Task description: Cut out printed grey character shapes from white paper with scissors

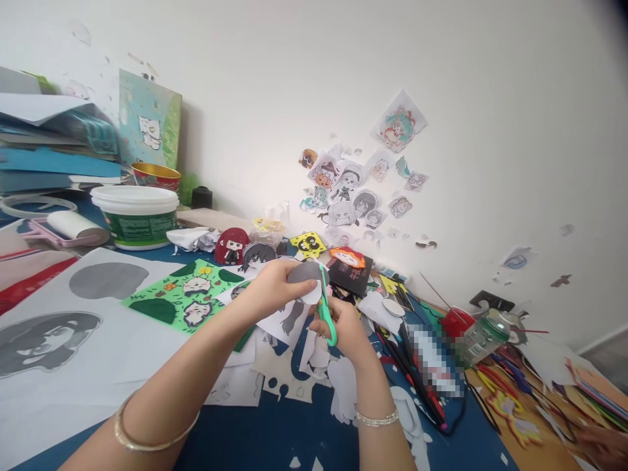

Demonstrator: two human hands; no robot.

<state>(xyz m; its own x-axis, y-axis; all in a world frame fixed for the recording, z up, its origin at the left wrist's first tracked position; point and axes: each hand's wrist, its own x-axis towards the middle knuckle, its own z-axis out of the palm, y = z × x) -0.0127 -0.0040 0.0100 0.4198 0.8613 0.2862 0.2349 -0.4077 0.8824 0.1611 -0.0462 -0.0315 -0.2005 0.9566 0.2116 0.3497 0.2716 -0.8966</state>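
Note:
My left hand [277,288] is closed on a paper cutout [305,272], dark grey and rounded with a white lower part. The green-handled scissors [326,317] are in my right hand [347,324], their blades pointing up along the cutout's right edge. How far the blades are apart I cannot tell. Below my hands lie a sheet with grey printed shapes [290,320] and cut paper scraps [284,376] on the blue table surface [289,435]. A dark-haired paper figure [258,256] sits just beyond my left hand.
Large printed sheets [122,327] and a green drawing [167,301] lie left. Behind them stands a white-lidded tub [137,219]. Pens [412,373], a glass jar [483,337] and a red cup [456,322] are right. Part of another person's hand [606,445] shows bottom right.

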